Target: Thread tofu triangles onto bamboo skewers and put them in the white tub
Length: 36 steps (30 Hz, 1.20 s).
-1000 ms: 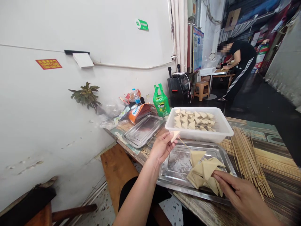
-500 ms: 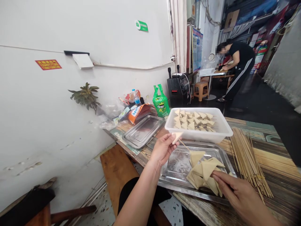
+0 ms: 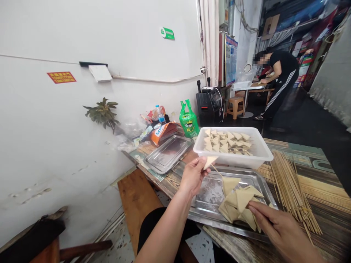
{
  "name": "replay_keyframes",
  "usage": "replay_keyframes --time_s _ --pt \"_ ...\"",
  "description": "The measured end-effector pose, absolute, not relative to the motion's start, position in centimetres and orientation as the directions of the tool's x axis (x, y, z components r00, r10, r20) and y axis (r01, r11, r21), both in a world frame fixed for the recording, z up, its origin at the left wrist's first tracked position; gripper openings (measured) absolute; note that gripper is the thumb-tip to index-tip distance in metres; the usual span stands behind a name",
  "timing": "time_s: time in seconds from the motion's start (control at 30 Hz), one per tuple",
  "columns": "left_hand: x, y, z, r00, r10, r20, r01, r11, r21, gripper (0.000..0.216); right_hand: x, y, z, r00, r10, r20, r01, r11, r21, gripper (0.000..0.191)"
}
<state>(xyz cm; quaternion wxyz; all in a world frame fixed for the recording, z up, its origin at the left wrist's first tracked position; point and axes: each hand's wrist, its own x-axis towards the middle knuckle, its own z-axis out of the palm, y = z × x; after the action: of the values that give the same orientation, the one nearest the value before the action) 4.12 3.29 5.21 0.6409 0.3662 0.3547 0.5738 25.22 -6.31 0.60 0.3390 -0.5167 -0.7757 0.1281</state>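
Pinched in my left hand is a pale folded triangle, which looks like tofu skin, at the tip of a thin bamboo skewer. My right hand grips the skewer's other end low on the right. Between the hands a folded triangle is threaded on the skewer. More pale triangles overlap in a pile on the metal tray, just under and left of my right fingers. The pile partly hides the skewer.
Behind the tray, a white plastic tub holds skewered triangles. Loose bamboo skewers lie to the right. A second metal tray, a green bag and packets are at back left. A person bends over a far table.
The triangle in my left hand has turned, its point now reaching further right past my fingers. My right hand keeps its grip. The whole view has shifted slightly.
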Motion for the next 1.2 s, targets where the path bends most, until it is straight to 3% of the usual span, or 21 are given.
replay_keyframes --time_s 0.27,0.8,1.2 --pt "4.3 2.9 5.3 0.099 0.989 -0.105 -0.556 0.143 0.819 0.028 25.1 -6.5 0.5 -0.240 0.856 0.457 0.720 0.473 -0.508 0.029" --pt "5.0 1.5 4.9 0.102 0.992 -0.075 -0.559 0.119 0.820 0.026 24.7 -6.8 0.1 -0.194 0.810 0.553 0.720 0.501 -0.481 0.028" --pt "6.3 0.6 4.9 0.137 0.978 -0.156 -0.474 0.203 0.857 0.034 24.7 -6.8 0.0 -0.148 0.892 0.428 0.689 0.403 -0.602 0.029"
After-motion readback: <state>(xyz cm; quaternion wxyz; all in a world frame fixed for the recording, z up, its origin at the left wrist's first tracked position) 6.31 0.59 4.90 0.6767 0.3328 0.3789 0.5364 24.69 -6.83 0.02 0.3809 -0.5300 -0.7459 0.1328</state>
